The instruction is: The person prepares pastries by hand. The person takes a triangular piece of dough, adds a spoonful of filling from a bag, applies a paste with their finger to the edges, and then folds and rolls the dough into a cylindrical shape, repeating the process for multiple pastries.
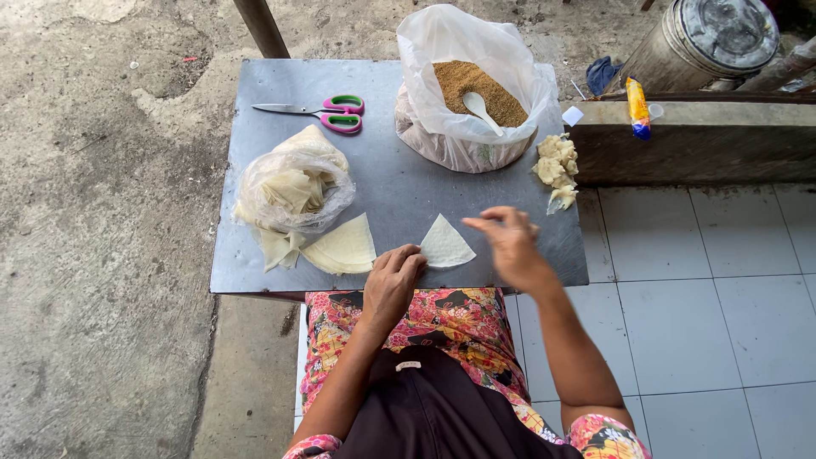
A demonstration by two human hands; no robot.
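Because the single wrapper sheet [444,245] lies so near the front edge of the grey metal table [391,183], your first risk is simply nudging it off onto your lap. It is a thin, pale, triangular piece, and it looks light enough to slide or crease if either hand drags rather than lifts.

Your left hand [391,279] rests at the sheet's left corner with the fingers curled together, the tips touching or just at its edge (I cannot tell whether they press it down). Your right hand [508,240] hovers just right of the sheet's top, fingers gathered toward the thumb as if pinching something small; what, if anything, is between them is too blurred to say.

Just left of your left hand sits the stack of wrappers [342,246], close enough that a careless sweep could disturb it, and beside that the plastic bag of wrappers [293,185]. Farther back, the white bag of brown crumbs [467,85] stands open with a white spoon [480,110] in it; a knock could spill it. The scissors [327,112] lie well apart, and the pale lumps of dough [556,168] sit at the table's right edge.
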